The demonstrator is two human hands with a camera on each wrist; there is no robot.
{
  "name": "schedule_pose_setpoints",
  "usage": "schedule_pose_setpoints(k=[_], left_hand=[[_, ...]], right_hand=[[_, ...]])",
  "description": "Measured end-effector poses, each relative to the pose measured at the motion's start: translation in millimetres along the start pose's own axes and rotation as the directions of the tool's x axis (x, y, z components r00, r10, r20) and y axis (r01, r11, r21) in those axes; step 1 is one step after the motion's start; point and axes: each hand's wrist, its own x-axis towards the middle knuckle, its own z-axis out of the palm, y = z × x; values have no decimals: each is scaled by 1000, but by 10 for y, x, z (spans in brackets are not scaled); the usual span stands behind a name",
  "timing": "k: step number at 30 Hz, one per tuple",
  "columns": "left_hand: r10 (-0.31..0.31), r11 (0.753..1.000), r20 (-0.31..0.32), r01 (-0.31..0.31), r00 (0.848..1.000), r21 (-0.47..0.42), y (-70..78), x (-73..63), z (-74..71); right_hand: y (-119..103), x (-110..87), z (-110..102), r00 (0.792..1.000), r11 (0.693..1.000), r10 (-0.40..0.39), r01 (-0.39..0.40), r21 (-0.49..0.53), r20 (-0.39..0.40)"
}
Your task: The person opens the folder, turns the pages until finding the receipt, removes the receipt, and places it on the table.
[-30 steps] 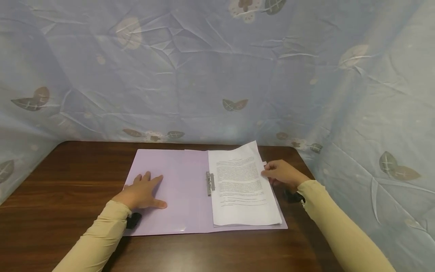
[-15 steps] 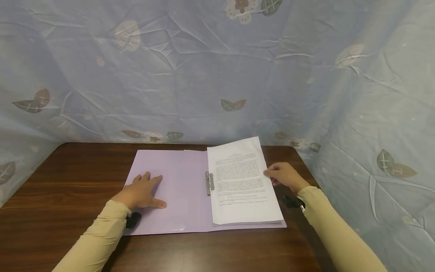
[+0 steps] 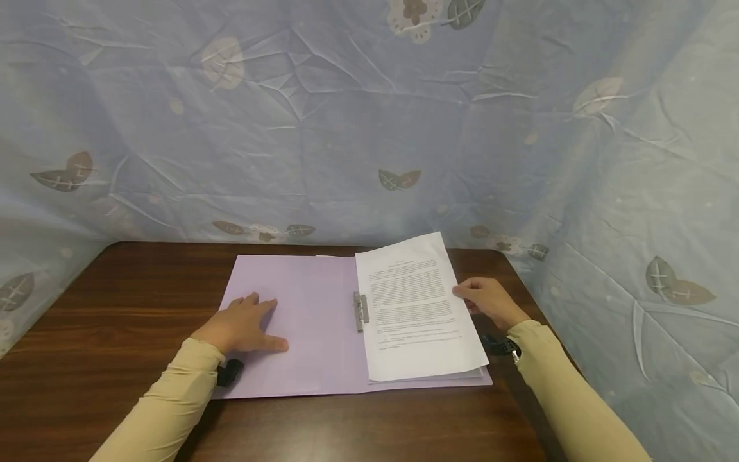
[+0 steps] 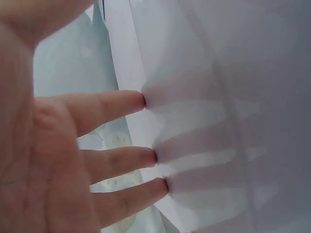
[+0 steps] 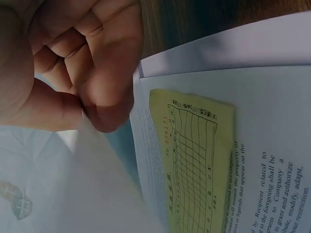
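**One Printed Sheet, Raised by Its Edge Over a Yellow Slip**

Nearest my head camera, a bare strip of brown table [image 3: 369, 427] runs between two pale yellow sleeves [image 3: 156, 407]. Just past it, a lilac folder [image 3: 323, 308] lies spread flat, and the left hand [image 3: 239, 327] rests on its left cover, fingers apart and holding nothing; from my remote seat I judge it a good anchor, best kept light but steady. Over the folder's right side lies the printed top sheet [image 3: 416, 314], its right edge raised and pinched between thumb and fingertip of the right hand [image 3: 487, 300]. Through the right wrist camera I find a yellow slip [image 5: 194, 160], marked with a grid and a red number, on the page beneath [image 5: 277, 116]. To handle the lift well, I would keep the pinch on that single leaf, let it bend in an easy curve and move the wrist slowly, so the paper does not crease or drag the slip. A metal clip [image 3: 360, 312] sits at the sheet's left edge; whether it grips the paper I cannot tell, so a sideways tug seems risky. Farthest off, a pale blue curtain [image 3: 335, 141] with leaf prints hangs behind the table
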Motion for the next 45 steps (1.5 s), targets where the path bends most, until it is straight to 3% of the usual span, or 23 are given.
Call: schedule_pose_setpoints(k=[6,13,22,33,45], left_hand=[[29,999,-60,-27,998,25,-15,27,2],[20,1000,-49,-20,999,5,-4,27,8],[18,1000,-42,-18,999,6,5,6,-3],[19,1000,-31,-20,999,-4,-8,10,6],[18,1000,-28,-18,999,-4,-12,13,3]], right_hand=[[36,-1,-38,1000,999,22,-22,-24,-18],[55,1,-54,999,998,13,-15,-62,-37],[52,0,-71,996,995,-79,77,-59,-44],[14,-16,-104,997,998,-58,56,-33,-47],[-281,-109,-140,991,992,-127,127,-12,-32]])
